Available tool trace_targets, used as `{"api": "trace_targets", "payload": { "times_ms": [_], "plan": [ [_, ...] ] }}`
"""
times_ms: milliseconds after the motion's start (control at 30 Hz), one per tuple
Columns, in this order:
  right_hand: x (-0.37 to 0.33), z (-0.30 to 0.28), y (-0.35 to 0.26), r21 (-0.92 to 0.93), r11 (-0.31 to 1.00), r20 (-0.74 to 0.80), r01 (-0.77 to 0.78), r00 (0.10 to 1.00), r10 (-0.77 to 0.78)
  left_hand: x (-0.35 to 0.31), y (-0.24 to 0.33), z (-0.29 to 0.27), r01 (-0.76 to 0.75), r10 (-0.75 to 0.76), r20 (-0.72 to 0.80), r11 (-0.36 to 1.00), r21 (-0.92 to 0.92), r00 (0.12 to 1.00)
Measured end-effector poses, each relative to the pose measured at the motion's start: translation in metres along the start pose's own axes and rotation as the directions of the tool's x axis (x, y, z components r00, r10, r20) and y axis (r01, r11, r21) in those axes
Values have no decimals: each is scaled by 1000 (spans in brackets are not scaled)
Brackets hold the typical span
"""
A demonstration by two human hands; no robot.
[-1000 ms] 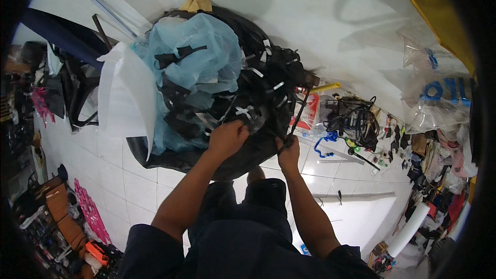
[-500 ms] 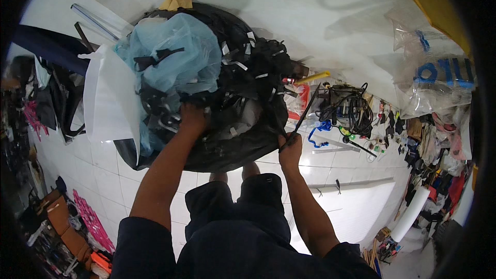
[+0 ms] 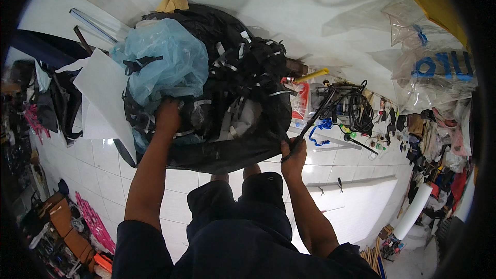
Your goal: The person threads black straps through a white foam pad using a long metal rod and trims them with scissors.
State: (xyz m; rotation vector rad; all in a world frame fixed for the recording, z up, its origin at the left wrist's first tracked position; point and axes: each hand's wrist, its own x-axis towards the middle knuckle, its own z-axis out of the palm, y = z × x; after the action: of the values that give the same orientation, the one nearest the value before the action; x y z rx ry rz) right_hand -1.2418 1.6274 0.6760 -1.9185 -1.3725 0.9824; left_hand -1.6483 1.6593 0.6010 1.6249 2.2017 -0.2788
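Note:
A big open black bag (image 3: 222, 157) stands in front of me, heaped with black fabric pieces and straps with pale ends (image 3: 253, 62). A crumpled light-blue plastic bag (image 3: 173, 57) lies on the left of the heap. My left hand (image 3: 168, 118) reaches in among the black pieces just below the blue plastic; its fingers are hidden there. By the bag's right rim, my right hand (image 3: 293, 160) is closed around a long narrow black strap (image 3: 316, 116), which slants up to the right. A white sheet (image 3: 103, 98) leans at the bag's left side.
Coiled black cables (image 3: 361, 108), a yellow tube (image 3: 311, 75) and a blue strap (image 3: 316, 133) lie right of the bag. A white panel (image 3: 356, 206) is on the tiled floor. Clear plastic sheeting (image 3: 429, 72) hangs at the right. Piles of goods line both sides.
My left hand has moved left, toward the blue plastic. The blue plastic has shifted left and the white sheet has tilted. My right hand is slightly lower, with the strap slanting more to the right.

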Motion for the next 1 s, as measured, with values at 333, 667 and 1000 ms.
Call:
{"api": "trace_targets", "payload": {
  "times_ms": [333,667,1000],
  "plan": [
    [-18,2,-12,49,997,99,-63,993,58,-19,156,-100,-195,249,307,961,-196,919],
    [-16,-5,-24,-30,999,142,-34,989,37,116,213,-26,-306,307,-64,860,-407,949],
    [11,-22,23,68,990,25,-122,992,121,-21,158,15,-469,461,127,882,45,878]
  ]
}}
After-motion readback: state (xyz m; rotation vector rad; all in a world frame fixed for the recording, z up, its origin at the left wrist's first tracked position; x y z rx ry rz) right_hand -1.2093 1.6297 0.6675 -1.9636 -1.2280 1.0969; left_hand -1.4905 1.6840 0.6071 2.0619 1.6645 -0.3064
